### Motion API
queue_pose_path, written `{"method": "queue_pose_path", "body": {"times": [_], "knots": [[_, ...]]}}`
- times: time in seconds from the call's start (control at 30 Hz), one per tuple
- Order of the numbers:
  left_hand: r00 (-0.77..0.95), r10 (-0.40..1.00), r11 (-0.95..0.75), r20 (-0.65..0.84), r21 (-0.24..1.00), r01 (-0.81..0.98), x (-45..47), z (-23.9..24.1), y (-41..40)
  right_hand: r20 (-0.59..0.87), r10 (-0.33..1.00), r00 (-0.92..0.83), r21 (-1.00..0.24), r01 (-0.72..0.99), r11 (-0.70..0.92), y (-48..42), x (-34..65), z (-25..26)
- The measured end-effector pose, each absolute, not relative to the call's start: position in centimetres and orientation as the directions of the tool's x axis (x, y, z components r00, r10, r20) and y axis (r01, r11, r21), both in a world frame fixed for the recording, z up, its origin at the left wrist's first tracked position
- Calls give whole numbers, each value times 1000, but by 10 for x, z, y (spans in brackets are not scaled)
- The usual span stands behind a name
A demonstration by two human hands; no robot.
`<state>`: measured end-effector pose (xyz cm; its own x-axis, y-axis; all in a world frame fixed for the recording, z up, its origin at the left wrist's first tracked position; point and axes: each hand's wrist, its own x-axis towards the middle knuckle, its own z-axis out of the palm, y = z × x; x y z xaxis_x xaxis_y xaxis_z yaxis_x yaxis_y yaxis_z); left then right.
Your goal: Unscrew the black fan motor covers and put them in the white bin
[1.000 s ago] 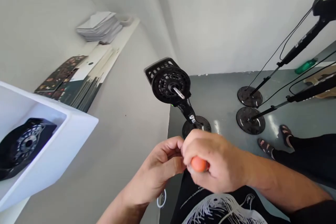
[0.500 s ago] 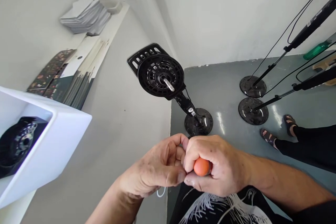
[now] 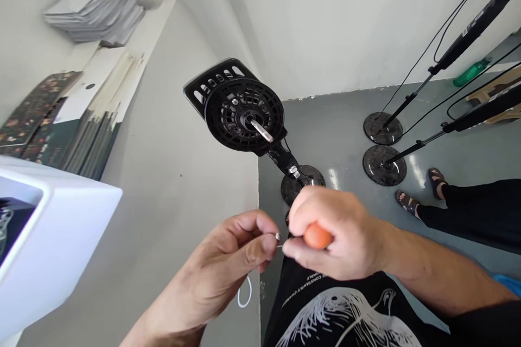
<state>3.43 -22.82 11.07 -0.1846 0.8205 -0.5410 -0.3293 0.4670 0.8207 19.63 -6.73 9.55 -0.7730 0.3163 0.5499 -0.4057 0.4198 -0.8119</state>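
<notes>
My left hand (image 3: 228, 260) pinches a small shiny metal piece (image 3: 278, 236) between thumb and forefinger; its exact kind is too small to tell. Below that hand dangles a thin white loop (image 3: 243, 306). Closed in a fist, my right hand (image 3: 350, 233) holds a tool handle with a rounded orange end (image 3: 318, 236); the rest of the tool is hidden. A narrow gap separates the hands, with a thin light line at the right thumb. Just beyond them stands a black stand fan (image 3: 244, 114) with its blades off and its metal shaft (image 3: 261, 130) bare.
To the left, a white box (image 3: 81, 238) holds a black part. Brochures (image 3: 97, 108) and stacked papers (image 3: 93, 11) lie on a ledge (image 3: 160, 24). On the right are round black stand bases (image 3: 385, 165), cables, a green bottle (image 3: 472, 71) and a person's sandalled feet (image 3: 407, 203).
My hands have moved apart from touching, and the small metal piece now shows at my left fingertips. My right hand has risen slightly with the orange-ended handle. The view has shifted right.
</notes>
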Motion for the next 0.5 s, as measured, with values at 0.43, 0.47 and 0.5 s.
{"method": "queue_pose_path", "body": {"times": [0.43,0.47,0.5], "knots": [[-471,798,366,-378,923,-120,35,125,-229,45,965,-257,-957,-287,-32,-40,215,209],[-460,806,354,-372,926,-128,37,126,-227,50,959,-279,-961,-277,-30,-42,215,211],[-457,810,344,-367,929,-137,38,127,-225,55,954,-293,-965,-262,-25,-42,215,211]]}}
